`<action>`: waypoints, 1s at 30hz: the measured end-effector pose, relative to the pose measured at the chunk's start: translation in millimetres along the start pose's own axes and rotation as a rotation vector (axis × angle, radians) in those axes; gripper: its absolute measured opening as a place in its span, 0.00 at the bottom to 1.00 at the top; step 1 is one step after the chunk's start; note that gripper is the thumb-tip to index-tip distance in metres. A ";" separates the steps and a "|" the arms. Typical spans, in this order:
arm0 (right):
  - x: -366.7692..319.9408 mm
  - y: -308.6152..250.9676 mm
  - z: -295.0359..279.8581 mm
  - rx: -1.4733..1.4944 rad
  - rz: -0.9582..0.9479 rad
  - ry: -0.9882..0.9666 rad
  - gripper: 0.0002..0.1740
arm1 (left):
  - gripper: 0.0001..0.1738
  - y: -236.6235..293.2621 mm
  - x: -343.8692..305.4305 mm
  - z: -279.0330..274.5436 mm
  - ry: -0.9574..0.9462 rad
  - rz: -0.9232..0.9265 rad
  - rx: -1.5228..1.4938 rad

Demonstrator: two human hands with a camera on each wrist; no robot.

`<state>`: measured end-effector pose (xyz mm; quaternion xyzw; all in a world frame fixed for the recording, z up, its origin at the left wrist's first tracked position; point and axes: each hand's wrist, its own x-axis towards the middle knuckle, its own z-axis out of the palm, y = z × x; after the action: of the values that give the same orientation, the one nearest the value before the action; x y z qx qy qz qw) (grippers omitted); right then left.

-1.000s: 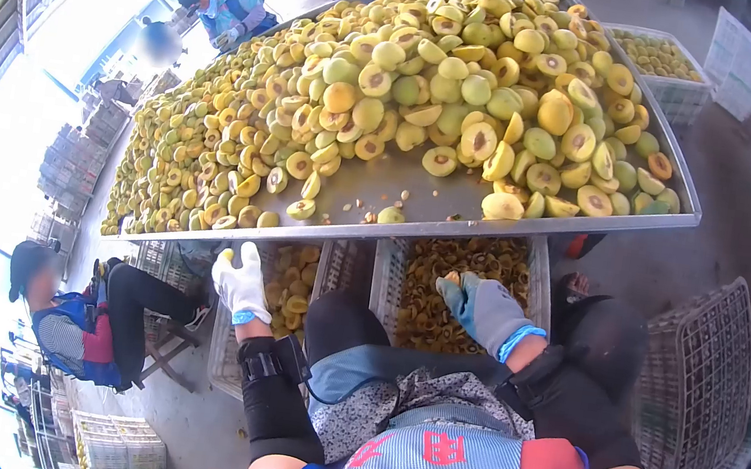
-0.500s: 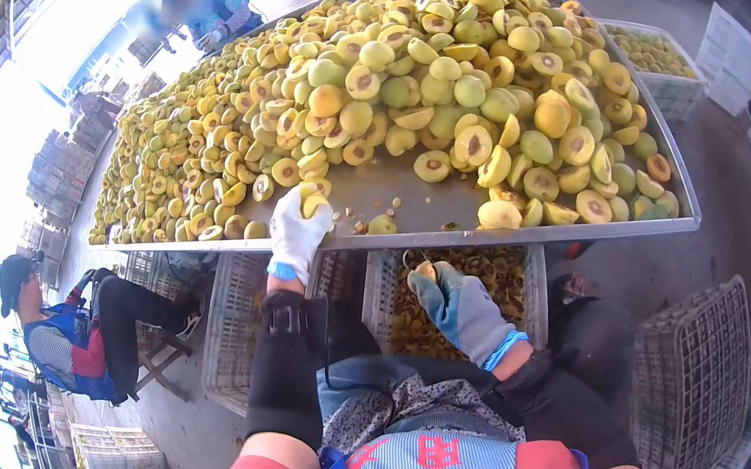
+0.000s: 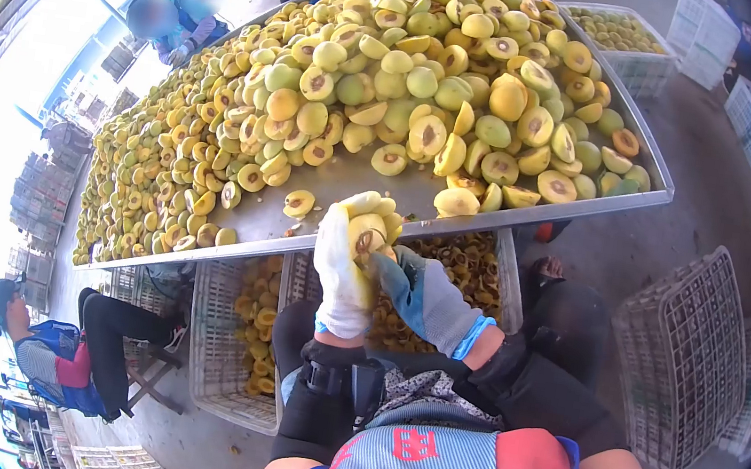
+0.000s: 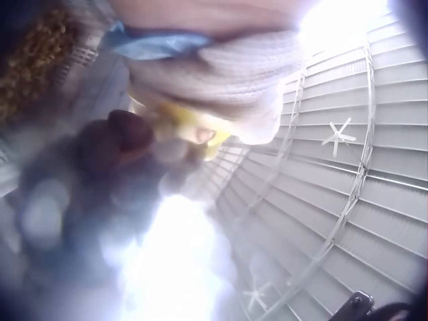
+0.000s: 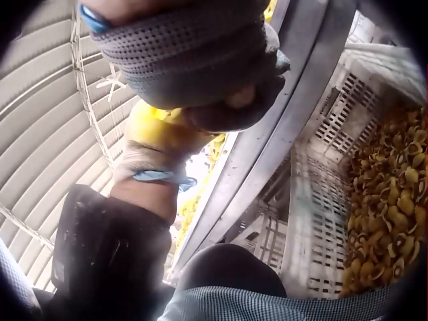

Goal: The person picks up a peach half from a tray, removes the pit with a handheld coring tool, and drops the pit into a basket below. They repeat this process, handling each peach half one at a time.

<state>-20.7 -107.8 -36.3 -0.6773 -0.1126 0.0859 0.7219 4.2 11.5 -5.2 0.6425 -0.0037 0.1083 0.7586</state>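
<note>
In the head view my left hand [image 3: 342, 273], in a white glove, grips yellow-green peach halves [image 3: 364, 231] just in front of the table edge. My right hand [image 3: 431, 304], in a grey and blue glove, meets the fruit from the right with curled fingers. The thin wire-loop tool that showed at its thumb half a second ago is mostly hidden against the fruit now. Seen from the right wrist, the grey glove [image 5: 190, 60] lies close against the yellow-stained white glove [image 5: 157, 134]. The left wrist view is blurred, with the white cuff [image 4: 221, 73] at its top.
A metal-rimmed table [image 3: 336, 177] bears a big heap of peach halves [image 3: 298, 101]. Beneath its edge stand a crate of brown scraps [image 5: 314, 221] and a crate with peach halves [image 3: 231, 396]. An empty crate [image 3: 691, 361] leans at right. Another person [image 3: 60, 359] sits at left.
My left hand reached to the table, took hold of peach halves and came back right to meet my right hand. The head view has shifted slightly.
</note>
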 end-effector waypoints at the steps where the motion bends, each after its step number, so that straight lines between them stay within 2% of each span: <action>1: -0.9 -2.1 0.5 0.017 0.009 -0.015 0.29 | 0.22 -2.4 -0.7 0.0 -0.005 0.096 0.149; 4: -2.5 2.3 1.9 0.068 -0.006 -0.011 0.30 | 0.20 -0.3 -3.3 2.7 0.030 -0.041 -0.034; 7: -1.5 12.3 7.9 0.139 0.014 -0.019 0.30 | 0.20 -0.5 -8.0 7.9 0.048 -0.020 -0.087; 10: -3.9 16.6 15.8 0.234 0.043 -0.028 0.29 | 0.20 2.8 -10.3 9.5 0.089 -0.118 -0.182; 13: -5.8 12.7 10.7 0.038 0.120 -0.082 0.32 | 0.22 -1.0 -7.1 -3.0 0.002 -0.105 -0.133; 16: -7.8 27.9 19.4 0.163 -0.063 -0.047 0.28 | 0.26 7.0 -6.5 -7.7 -0.050 -0.173 -0.063; 19: -11.0 -30.2 -9.5 0.190 0.518 -0.376 0.34 | 0.28 8.8 -1.7 -17.7 -0.220 -0.163 -0.031; 20: -13.2 -28.4 -5.3 0.113 0.527 -0.343 0.37 | 0.28 14.8 -1.8 -15.9 -0.256 -0.160 0.069; 23: -12.2 -35.6 -13.7 0.151 0.652 -0.414 0.37 | 0.30 5.8 1.0 -25.2 -0.346 -0.212 0.027; 24: -12.7 -35.6 -19.1 0.347 0.701 -0.540 0.37 | 0.29 0.3 -1.3 -22.1 -0.298 -0.152 -0.048; 27: -16.9 -21.2 -16.3 0.723 0.661 -0.628 0.37 | 0.27 -5.1 0.4 -9.2 -0.169 -0.242 -0.429; 28: -15.3 -23.3 -16.1 0.767 0.716 -0.620 0.36 | 0.25 -0.1 -0.3 -3.6 -0.151 -0.255 -0.420; 30: -15.4 -26.7 -16.5 0.650 0.730 -0.589 0.37 | 0.24 -1.1 2.2 -4.5 -0.091 -0.354 -0.535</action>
<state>-31.7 -129.7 -11.3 -0.3627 -0.0355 0.5454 0.7548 5.9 16.1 -6.7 0.4152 0.0459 -0.0590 0.9066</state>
